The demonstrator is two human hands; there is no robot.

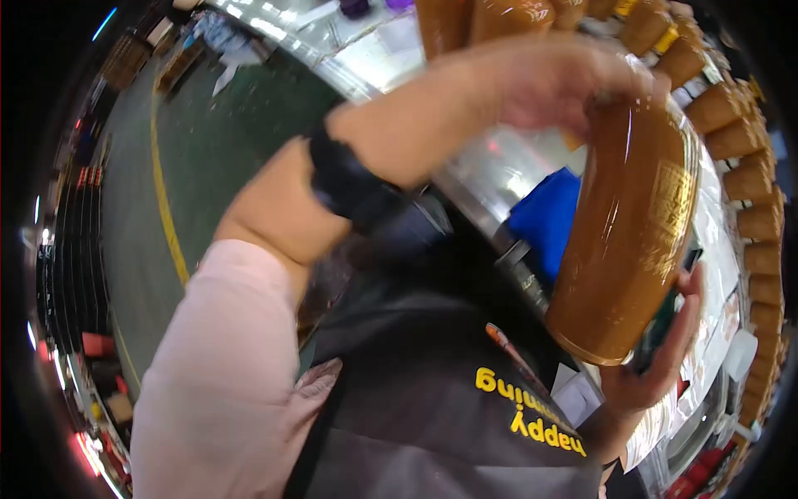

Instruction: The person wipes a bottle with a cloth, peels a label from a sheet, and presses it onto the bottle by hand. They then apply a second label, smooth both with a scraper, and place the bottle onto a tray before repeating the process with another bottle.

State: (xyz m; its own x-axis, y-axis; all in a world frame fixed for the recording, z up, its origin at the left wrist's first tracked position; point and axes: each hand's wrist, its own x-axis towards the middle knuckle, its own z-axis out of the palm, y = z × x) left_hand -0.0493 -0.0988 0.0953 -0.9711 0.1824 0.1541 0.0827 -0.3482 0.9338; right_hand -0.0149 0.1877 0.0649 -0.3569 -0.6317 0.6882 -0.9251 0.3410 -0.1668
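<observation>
A tall, glossy brown cylinder (pixel 622 233) with a gold printed panel stands tilted at the right of the head view. My left hand (pixel 573 83), reaching across from a pink sleeve with a black wristband, is closed around its upper end; motion blurs the fingers. Beside the cylinder's lower end is my right hand (pixel 669 353), its visible fingers stretched upward and apart. A dark gap shows between that palm and the cylinder, and part of the hand is hidden. Behind the cylinder lies a blue cloth-like item (pixel 549 218).
Many similar brown cylinders (pixel 758 220) line the right edge, with more at the top. A shiny metal worktop (pixel 490 170) runs behind my arm. A black apron (pixel 416 391) covers my front. On the left, the green floor (pixel 220 150) has a yellow line.
</observation>
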